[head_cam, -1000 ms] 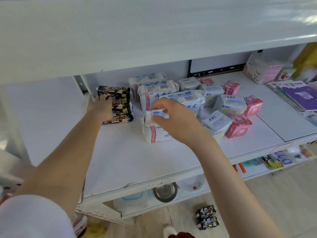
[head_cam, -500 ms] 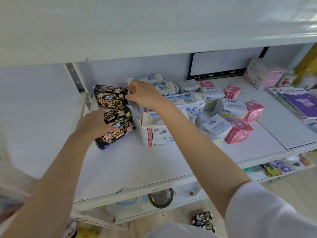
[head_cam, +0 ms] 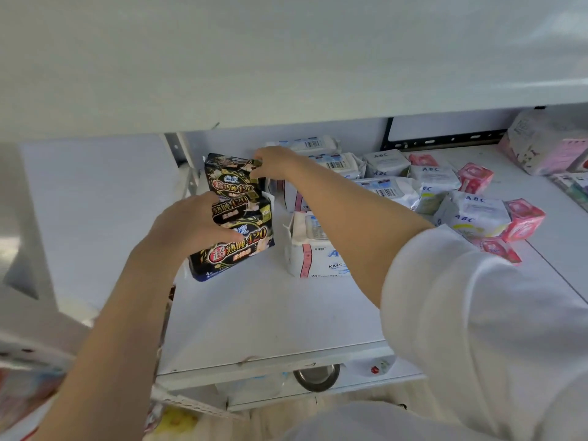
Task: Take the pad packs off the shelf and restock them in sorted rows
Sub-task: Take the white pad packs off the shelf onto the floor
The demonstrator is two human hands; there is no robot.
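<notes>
Mid-frame, left hand (head_cam: 191,227) gripping front black pack (head_cam: 237,253), right hand (head_cam: 275,163) pinching top of rear black pack (head_cam: 227,179), white packs (head_cam: 318,253) just right, all on shelf (head_cam: 254,313)

Soft, even light fills the white shelf (head_cam: 286,319), brightest at upper right where glare bleaches the upper board (head_cam: 286,58), shadows faint, edges bent by wide-angle distortion, the near sleeve (head_cam: 483,313) blurred.

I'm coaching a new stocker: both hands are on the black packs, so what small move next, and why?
Probably press the black packs together into a straight row: the left hand grips the tilted front pack, the right hand pinches the rear pack at its top corner.
</notes>
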